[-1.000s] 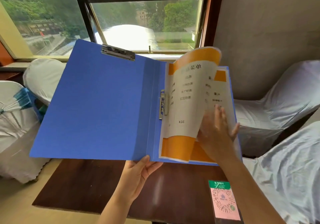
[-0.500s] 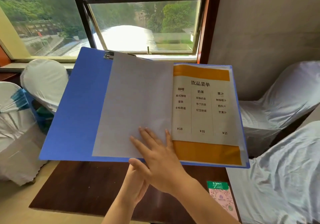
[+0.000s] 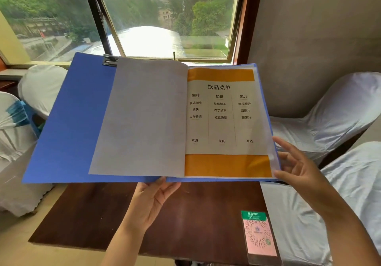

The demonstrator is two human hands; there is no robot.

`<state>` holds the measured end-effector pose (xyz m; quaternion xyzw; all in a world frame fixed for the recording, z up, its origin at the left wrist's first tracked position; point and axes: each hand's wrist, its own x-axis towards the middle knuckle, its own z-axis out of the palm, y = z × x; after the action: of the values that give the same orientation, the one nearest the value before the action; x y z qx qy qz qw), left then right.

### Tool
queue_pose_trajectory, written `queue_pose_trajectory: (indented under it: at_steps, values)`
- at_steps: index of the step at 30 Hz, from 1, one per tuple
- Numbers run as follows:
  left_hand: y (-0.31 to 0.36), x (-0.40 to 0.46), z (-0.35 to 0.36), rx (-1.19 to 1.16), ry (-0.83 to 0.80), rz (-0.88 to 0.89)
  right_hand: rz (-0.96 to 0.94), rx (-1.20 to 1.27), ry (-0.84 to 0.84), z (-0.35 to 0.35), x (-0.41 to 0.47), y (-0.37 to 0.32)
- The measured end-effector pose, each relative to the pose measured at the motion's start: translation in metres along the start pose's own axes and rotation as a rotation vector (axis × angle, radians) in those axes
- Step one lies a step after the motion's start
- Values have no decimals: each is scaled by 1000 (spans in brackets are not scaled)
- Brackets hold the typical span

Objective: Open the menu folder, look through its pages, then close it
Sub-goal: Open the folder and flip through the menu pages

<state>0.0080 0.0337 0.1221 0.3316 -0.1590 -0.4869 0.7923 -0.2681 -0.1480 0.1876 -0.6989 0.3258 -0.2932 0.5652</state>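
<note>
The blue menu folder (image 3: 70, 125) is held open above the table. A turned page (image 3: 142, 119) lies blank side up over the left cover. On the right a printed menu page (image 3: 222, 109) with orange bands shows. My left hand (image 3: 150, 199) supports the folder from below at the spine's bottom edge, thumb up on the edge. My right hand (image 3: 296, 164) is at the lower right corner of the pages, fingers spread, fingertips touching the page edges.
A dark wooden table (image 3: 99, 216) lies under the folder, with a pink QR code card (image 3: 258, 234) near its right front. White-covered chairs stand at left (image 3: 39, 86) and right (image 3: 338, 117). A window (image 3: 169, 24) is behind.
The page my right hand was lifting has been turned over and laid flat on the left. My right hand then moved from the folder's middle to its lower right corner.
</note>
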Motion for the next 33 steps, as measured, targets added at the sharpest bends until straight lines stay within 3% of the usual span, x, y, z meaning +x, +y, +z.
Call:
queue_pose_trajectory:
  at_steps: [4,8,16,21,24,27,29,31,33]
  values:
    - [1,-1,-3,32,10,-18,-23,46,-48,-8,-4,1]
    - [-1,-2,-4,23,0,-10,-49,-3,50,-6,-3,-2]
    - [-4,-5,-3,37,-19,6,-191,-243,316,13,6,1]
    - [-5,-5,-1,66,-29,32,-344,-535,427,21,-1,-18]
    - [-9,-6,1,80,-60,31,-288,-274,391,25,-3,-26]
    - [-13,-5,4,104,-68,27,-104,467,260,32,4,-34]
    - [-17,-4,5,113,-77,19,-39,695,199,39,11,-39]
    - [-21,-4,6,113,-88,7,8,626,211,51,14,-42]
    - [-26,-4,6,109,-108,-8,73,296,299,65,18,-37]
